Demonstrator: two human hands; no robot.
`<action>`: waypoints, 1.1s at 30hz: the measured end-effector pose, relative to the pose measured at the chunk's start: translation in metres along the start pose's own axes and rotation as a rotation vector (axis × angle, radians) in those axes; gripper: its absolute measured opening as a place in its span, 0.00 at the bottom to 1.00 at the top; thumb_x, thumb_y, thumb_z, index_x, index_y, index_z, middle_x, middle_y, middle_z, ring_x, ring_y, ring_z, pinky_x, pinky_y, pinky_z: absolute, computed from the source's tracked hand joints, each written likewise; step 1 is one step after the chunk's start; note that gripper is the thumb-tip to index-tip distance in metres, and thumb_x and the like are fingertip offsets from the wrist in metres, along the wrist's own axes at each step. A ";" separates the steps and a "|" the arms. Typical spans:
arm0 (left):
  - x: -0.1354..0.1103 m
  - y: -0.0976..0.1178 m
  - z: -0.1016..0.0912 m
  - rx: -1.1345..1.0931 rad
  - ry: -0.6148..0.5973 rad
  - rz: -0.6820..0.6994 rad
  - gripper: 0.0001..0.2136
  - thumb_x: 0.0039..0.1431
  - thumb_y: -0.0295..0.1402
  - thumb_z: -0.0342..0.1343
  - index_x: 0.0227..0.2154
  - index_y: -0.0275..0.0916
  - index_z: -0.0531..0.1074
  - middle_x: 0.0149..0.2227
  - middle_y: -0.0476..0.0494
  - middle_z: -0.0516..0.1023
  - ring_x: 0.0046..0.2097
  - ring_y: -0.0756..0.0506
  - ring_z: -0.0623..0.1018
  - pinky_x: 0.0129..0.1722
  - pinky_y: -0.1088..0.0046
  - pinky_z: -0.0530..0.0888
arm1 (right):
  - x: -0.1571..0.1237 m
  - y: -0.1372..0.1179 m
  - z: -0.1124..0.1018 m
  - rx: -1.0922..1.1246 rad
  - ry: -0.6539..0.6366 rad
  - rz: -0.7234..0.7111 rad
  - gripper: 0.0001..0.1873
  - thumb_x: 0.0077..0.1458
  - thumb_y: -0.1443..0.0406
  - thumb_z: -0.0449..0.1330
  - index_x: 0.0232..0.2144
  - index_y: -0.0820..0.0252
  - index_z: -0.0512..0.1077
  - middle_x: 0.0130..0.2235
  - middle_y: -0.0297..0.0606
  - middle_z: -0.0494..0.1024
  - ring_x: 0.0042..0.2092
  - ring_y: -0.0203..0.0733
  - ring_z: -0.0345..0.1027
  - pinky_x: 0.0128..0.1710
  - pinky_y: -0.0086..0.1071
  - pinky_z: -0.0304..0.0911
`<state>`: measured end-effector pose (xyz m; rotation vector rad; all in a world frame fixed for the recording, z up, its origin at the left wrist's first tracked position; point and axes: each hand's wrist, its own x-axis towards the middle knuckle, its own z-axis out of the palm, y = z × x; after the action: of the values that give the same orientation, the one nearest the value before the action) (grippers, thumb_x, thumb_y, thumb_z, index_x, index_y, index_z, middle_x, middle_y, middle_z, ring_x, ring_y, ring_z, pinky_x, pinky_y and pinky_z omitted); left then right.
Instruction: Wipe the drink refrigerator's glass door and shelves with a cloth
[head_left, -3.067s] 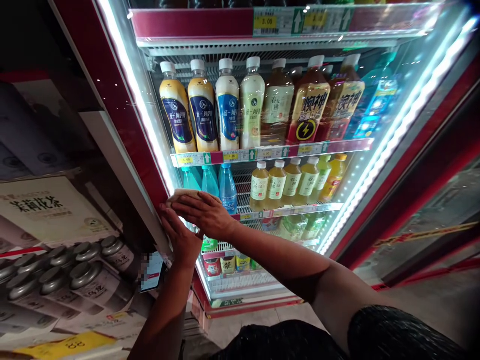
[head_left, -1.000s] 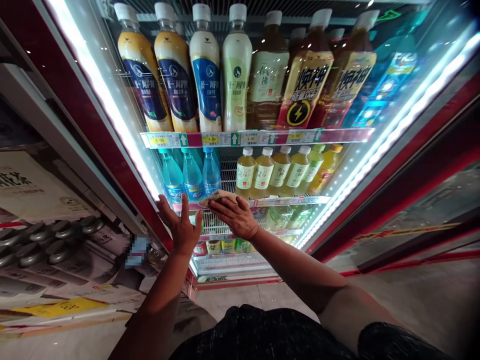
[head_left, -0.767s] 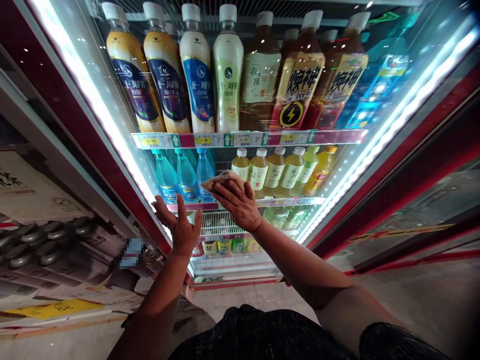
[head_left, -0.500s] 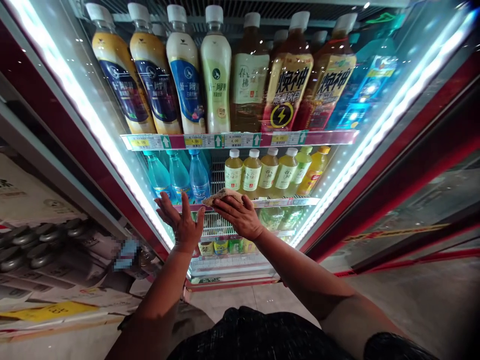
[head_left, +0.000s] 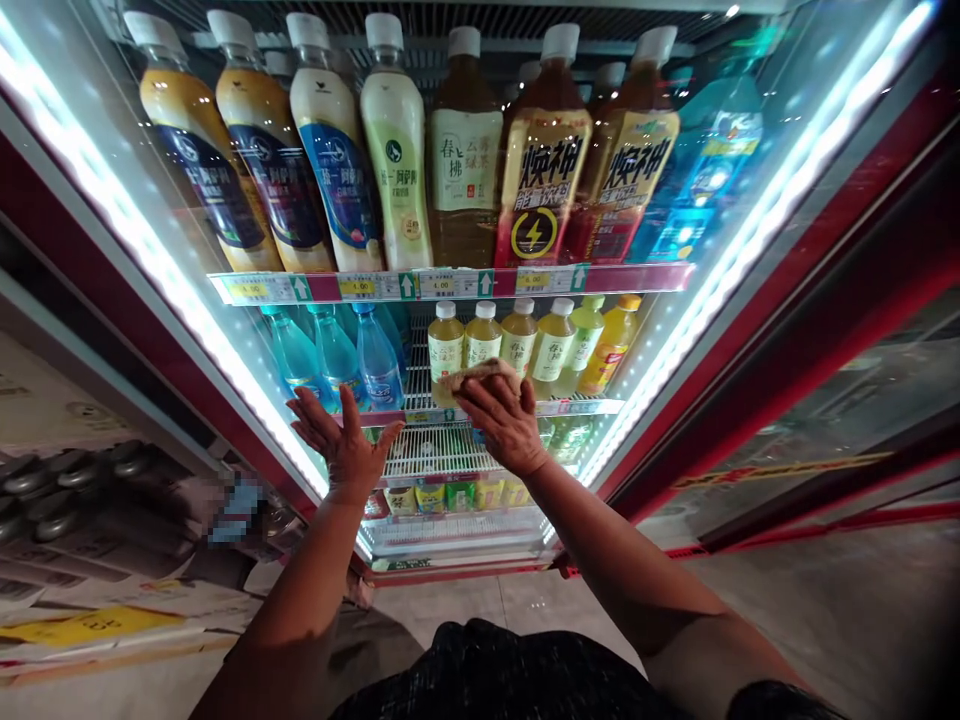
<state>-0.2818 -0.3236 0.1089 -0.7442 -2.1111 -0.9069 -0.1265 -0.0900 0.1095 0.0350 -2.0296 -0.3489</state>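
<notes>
A glass-fronted drinks cooler stands before me, its door glass (head_left: 660, 330) lit by white strips. My right hand (head_left: 504, 425) presses a tan cloth (head_left: 474, 372) flat against the glass, fingers laid over it, level with the row of small yellow tea bottles (head_left: 517, 338). My left hand (head_left: 341, 450) rests palm-flat on the glass with fingers spread, holding nothing, just below the blue water bottles (head_left: 337, 352) and near the red left frame (head_left: 135, 320).
Tall milk-tea and energy-drink bottles (head_left: 405, 160) fill the shelf above, behind a price rail (head_left: 450, 283). Small cans sit on the lowest shelf (head_left: 442, 495). Printed cartons (head_left: 82, 480) are stacked at the left. A tiled floor (head_left: 825, 600) lies to the right.
My right hand has slid the cloth rightward across the glass, from under the blue bottles to the yellow tea bottles. The left hand stays flat on the glass; my view has shifted slightly.
</notes>
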 end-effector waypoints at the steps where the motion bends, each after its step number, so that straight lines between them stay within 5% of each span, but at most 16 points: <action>1: 0.000 0.001 -0.001 -0.002 -0.004 -0.011 0.53 0.51 0.60 0.63 0.74 0.42 0.47 0.75 0.26 0.23 0.74 0.24 0.26 0.66 0.28 0.36 | 0.003 0.005 -0.002 -0.006 0.009 0.037 0.30 0.67 0.68 0.51 0.67 0.38 0.64 0.67 0.20 0.70 0.77 0.36 0.36 0.76 0.49 0.19; 9: -0.002 0.002 -0.001 0.017 0.005 0.007 0.53 0.52 0.62 0.61 0.73 0.38 0.48 0.75 0.23 0.22 0.74 0.27 0.25 0.69 0.35 0.36 | -0.028 0.015 -0.006 -0.007 0.063 -0.009 0.27 0.68 0.68 0.48 0.62 0.38 0.70 0.62 0.19 0.76 0.76 0.33 0.39 0.77 0.44 0.23; 15: -0.003 -0.001 0.000 0.029 0.012 0.031 0.55 0.52 0.63 0.59 0.73 0.35 0.47 0.75 0.22 0.22 0.74 0.27 0.24 0.70 0.37 0.34 | -0.015 0.033 -0.012 -0.021 0.110 0.108 0.28 0.66 0.69 0.51 0.64 0.43 0.68 0.65 0.25 0.73 0.77 0.39 0.34 0.76 0.51 0.24; 23: -0.004 0.007 -0.004 0.038 -0.007 0.006 0.51 0.55 0.59 0.61 0.73 0.35 0.47 0.74 0.22 0.22 0.74 0.28 0.24 0.70 0.37 0.35 | -0.033 0.042 -0.015 0.021 0.154 0.097 0.29 0.65 0.71 0.52 0.64 0.45 0.69 0.67 0.28 0.71 0.77 0.37 0.35 0.76 0.47 0.26; 28: -0.006 0.017 -0.007 0.001 0.003 -0.002 0.46 0.57 0.51 0.63 0.72 0.38 0.51 0.75 0.26 0.23 0.75 0.29 0.26 0.71 0.39 0.37 | -0.025 0.059 -0.020 -0.012 0.205 0.172 0.32 0.66 0.69 0.53 0.69 0.43 0.62 0.68 0.31 0.69 0.77 0.43 0.36 0.76 0.53 0.29; 33: -0.008 0.019 -0.007 -0.005 0.029 0.039 0.43 0.56 0.48 0.65 0.71 0.42 0.55 0.76 0.33 0.23 0.76 0.29 0.28 0.71 0.39 0.38 | -0.056 0.056 -0.016 0.007 0.232 0.169 0.38 0.66 0.70 0.51 0.74 0.45 0.50 0.71 0.29 0.64 0.77 0.40 0.35 0.77 0.46 0.27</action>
<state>-0.2609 -0.3199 0.1132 -0.7681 -2.0631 -0.8967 -0.0791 -0.0300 0.0825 -0.0877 -1.7898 -0.2208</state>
